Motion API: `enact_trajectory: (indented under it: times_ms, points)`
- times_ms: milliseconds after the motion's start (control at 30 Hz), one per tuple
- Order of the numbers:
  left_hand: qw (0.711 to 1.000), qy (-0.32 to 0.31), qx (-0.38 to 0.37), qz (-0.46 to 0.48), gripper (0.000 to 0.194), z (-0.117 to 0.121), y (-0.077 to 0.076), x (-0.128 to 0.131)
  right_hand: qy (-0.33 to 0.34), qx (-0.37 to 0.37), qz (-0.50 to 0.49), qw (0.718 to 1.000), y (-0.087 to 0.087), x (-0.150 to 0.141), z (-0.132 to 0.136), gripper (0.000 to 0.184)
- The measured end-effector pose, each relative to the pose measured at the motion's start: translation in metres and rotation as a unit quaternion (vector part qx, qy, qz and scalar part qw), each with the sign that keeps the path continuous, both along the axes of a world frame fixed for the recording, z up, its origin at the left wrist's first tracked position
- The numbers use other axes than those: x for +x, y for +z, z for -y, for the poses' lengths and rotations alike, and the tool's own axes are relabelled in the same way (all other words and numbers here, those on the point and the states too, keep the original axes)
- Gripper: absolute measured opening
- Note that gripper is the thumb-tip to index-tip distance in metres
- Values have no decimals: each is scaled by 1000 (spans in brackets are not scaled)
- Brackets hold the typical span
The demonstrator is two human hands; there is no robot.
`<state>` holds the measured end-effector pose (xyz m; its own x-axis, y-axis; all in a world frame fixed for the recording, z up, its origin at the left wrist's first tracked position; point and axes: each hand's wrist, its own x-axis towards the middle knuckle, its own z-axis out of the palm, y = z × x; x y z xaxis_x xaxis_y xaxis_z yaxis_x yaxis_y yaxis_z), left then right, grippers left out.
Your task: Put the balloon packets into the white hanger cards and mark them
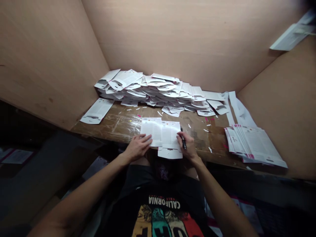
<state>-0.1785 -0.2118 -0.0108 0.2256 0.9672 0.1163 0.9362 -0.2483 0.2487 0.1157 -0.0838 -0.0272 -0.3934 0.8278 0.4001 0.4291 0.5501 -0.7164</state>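
Two flat white printed cartons lie side by side at the table's front edge, the left carton (152, 128) overlapping the right carton (171, 135). The right one has its end flap (170, 153) sticking out over the edge toward me. My left hand (138, 146) rests on the lower left part of the left carton, fingers stretched out with their tips on its surface. A black pen (183, 141) is held in my right hand (188, 144), beside the right carton. The fingertips of that hand touch the carton's right edge.
A long heap of flat cartons (158, 89) runs along the back panel. One carton (97, 111) lies alone at left, and a stack of cartons (256, 144) sits at right. Paper scraps (159, 114) dot the wooden table (118, 121). Wooden panels (160, 39) enclose it on three sides.
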Motion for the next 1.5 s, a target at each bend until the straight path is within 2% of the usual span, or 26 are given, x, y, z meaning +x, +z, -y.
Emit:
enact_trajectory:
  times_ms: [67, 133, 233, 300, 400, 467, 567, 733, 933, 1067, 1200, 1333, 1500]
  points:
    - [1000, 22, 7, -1, 32, -3, 9, -14, -20, 2, -5, 1000, 1, 19, 2, 18]
    - [998, 46, 31, 10, 25, -13, 18, -12, -17, 5, 1, 1000, -1, 31, 9, 18]
    - [994, 27, 18, 108, 20, -42, 27, 28, -20, 11, 2, 1000, -8, 35, 18, 17]
    - [980, -34, -61, 186, 15, -64, 27, 64, -11, 27, 22, 999, -13, 35, 20, 16]
    - [965, -81, -142, 203, 10, -92, 21, 104, 12, 71, 107, 992, -17, 36, 19, 19]
    - [964, -84, -163, 191, 8, -104, 18, 113, 20, 85, 149, 985, -17, 39, 20, 21]
    - [961, -86, -193, 178, 9, -112, 17, 111, 28, 78, 162, 983, -14, 42, 21, 21]
    - [963, -86, -201, 155, 12, -113, 21, 109, 28, 68, 159, 985, -14, 43, 21, 22]
    - [977, -77, -152, 125, 8, -104, 13, 118, 26, 69, 160, 984, -17, 43, 21, 23]
    - [984, -64, -125, 110, 10, -98, 13, 113, 22, 64, 160, 985, -15, 42, 21, 23]
    - [983, -88, -122, 106, 17, -95, 13, 107, 23, 64, 164, 984, -14, 42, 21, 22]
    - [987, -110, -112, 40, 18, -89, 9, 114, 22, 63, 164, 984, -14, 42, 22, 24]
    - [993, -43, -106, 0, 8, -81, 5, 130, 16, 64, 161, 985, -15, 40, 23, 24]
